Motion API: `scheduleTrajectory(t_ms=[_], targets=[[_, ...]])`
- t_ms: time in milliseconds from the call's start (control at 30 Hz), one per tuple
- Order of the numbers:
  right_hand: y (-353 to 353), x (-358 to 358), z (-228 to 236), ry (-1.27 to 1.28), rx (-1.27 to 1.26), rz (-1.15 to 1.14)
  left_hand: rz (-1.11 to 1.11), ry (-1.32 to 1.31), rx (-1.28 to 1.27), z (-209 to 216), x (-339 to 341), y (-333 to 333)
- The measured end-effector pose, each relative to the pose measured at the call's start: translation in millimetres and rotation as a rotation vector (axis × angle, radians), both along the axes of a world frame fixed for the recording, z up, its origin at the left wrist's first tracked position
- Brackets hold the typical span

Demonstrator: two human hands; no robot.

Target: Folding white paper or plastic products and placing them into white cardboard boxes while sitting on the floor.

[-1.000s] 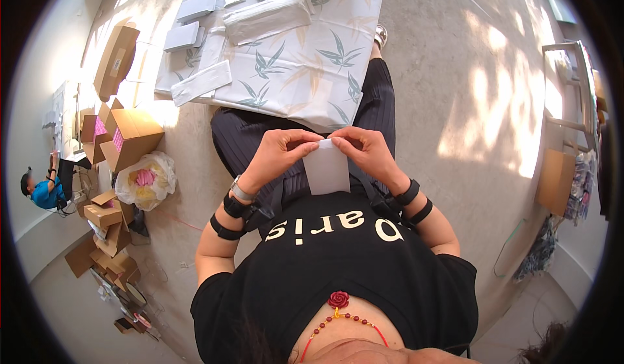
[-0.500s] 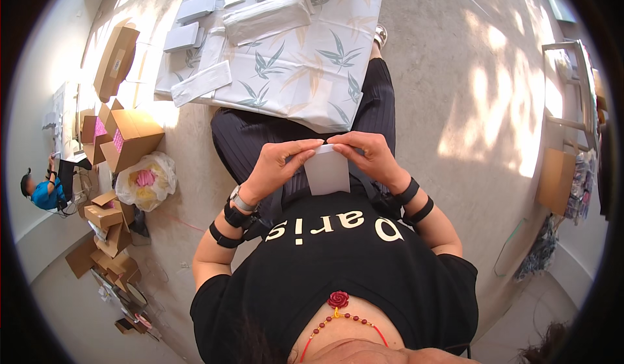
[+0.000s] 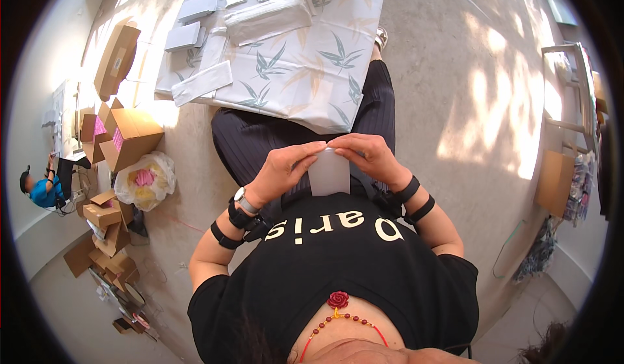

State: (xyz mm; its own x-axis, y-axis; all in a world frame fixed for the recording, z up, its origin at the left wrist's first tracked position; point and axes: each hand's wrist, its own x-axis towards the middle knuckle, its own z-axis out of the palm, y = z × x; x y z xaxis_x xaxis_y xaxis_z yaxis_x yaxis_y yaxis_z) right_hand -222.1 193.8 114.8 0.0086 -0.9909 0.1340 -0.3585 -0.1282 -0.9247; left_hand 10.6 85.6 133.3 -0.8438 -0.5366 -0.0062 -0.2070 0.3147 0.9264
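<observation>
Over my lap, a small whitish, slightly see-through rectangular pouch or sheet [image 3: 330,174] hangs down; its exact kind does not show. My left hand [image 3: 288,164] pinches its top edge between thumb and fingers. From the other side, my right hand [image 3: 369,156] pinches the same edge, its fingertips nearly meeting the left ones at the middle. The fingers cover most of that upper edge. Just beyond my hands is a table with a leaf-patterned white cloth [image 3: 305,107].
Stacks of white cards or packets [image 3: 184,37] and a pile of flat white sleeves [image 3: 270,21] lie on the table, with a single sleeve [image 3: 203,83] nearer. At left stand open cardboard boxes [image 3: 133,136] and a plastic bag [image 3: 144,181]. Farther left, a person in blue [image 3: 47,190] works.
My fingertips have moved slightly closer together along the pouch's top edge, the left hand shifting a little to the right. The pouch still hangs over my lap.
</observation>
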Motion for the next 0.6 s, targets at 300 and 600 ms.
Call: scheduleTrajectory(t_ms=[300,600], targets=[[-26.5,-16.9,-1.2,0.062,0.229,0.130,0.057,-0.023,0.399,-25.6,-12.8,-21.3],[-82.4,-83.9,-58.8,-0.099,0.254,-0.293,0.392,0.048,0.366,-95.6,-32.9,-54.2]])
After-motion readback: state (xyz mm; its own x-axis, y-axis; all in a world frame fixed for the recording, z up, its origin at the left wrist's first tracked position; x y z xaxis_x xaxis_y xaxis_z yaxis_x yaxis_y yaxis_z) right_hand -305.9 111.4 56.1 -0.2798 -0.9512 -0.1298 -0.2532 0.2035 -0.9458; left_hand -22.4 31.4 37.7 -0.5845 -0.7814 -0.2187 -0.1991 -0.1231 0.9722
